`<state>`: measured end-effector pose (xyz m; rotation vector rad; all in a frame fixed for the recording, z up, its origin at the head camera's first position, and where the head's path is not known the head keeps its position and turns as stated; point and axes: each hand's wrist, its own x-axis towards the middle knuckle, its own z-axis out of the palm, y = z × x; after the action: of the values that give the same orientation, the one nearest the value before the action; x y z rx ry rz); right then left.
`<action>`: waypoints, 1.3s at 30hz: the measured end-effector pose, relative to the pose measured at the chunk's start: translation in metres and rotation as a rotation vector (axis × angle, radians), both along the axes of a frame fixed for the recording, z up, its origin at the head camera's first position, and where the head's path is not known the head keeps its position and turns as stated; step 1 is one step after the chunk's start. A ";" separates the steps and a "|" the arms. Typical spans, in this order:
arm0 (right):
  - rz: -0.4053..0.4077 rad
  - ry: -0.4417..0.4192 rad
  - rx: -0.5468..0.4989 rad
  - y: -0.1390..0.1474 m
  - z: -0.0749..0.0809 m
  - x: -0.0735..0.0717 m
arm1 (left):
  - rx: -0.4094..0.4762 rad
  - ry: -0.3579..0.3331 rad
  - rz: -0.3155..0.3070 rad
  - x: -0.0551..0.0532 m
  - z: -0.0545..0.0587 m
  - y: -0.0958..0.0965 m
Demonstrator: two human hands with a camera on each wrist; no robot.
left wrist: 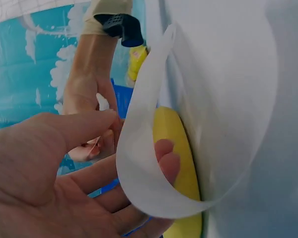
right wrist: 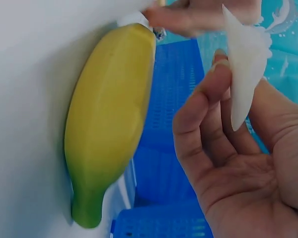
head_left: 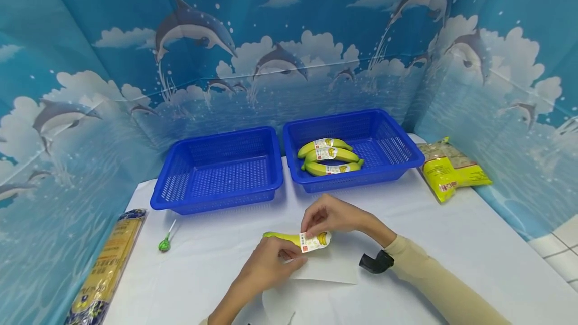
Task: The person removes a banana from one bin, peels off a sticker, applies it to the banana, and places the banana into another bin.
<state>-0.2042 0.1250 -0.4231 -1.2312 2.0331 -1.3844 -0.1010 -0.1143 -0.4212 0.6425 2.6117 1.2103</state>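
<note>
Between thumb and fingers, my right hand (head_left: 333, 213) pinches a white sticker label (head_left: 315, 242) printed with bananas and red marks. The label's plain back (right wrist: 249, 69) faces the right wrist camera. Just below it lies a yellow banana with a green end (right wrist: 111, 114) on the white table. My left hand (head_left: 271, 263) is at the banana's near side, its thumb straight and its fingertips (left wrist: 169, 168) beside the peel. A curled strip of white paper (left wrist: 139, 163) passes in front of those fingers; a flat part of the paper (head_left: 325, 271) shows below the hands.
Behind stand two blue baskets; the right basket (head_left: 397, 164) holds several labelled bananas (head_left: 331, 154), the left basket (head_left: 221, 197) none. A yellow bag (head_left: 451, 169) is far right. At left are a green lollipop (head_left: 164, 245) and a long yellow package (head_left: 108, 265).
</note>
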 end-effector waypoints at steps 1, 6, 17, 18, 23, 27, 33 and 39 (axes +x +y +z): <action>-0.011 0.000 0.004 -0.002 0.000 0.000 | 0.042 -0.012 0.004 -0.002 -0.001 -0.003; -0.052 0.014 0.022 -0.011 -0.003 0.001 | 0.219 -0.155 0.008 -0.013 -0.006 -0.014; -0.084 0.033 -0.002 -0.017 -0.012 0.002 | 0.276 -0.121 0.197 -0.018 -0.014 -0.009; -0.091 0.036 0.002 -0.016 -0.012 0.003 | 0.250 -0.085 0.211 -0.017 -0.014 -0.008; -0.126 0.064 0.022 -0.014 -0.010 0.002 | 0.160 0.006 0.271 -0.017 -0.016 -0.006; -0.122 0.083 0.029 -0.012 -0.011 0.001 | 0.120 0.013 0.305 -0.016 -0.017 -0.006; -0.104 0.093 0.022 -0.011 -0.014 -0.001 | 0.071 0.035 0.332 -0.015 -0.018 -0.006; -0.081 0.115 -0.005 -0.012 -0.017 -0.003 | 0.039 0.061 0.342 -0.015 -0.021 -0.003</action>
<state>-0.2070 0.1133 -0.4401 -1.2707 2.1810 -1.3846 -0.1160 -0.1178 -0.4426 0.2450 2.8378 1.3533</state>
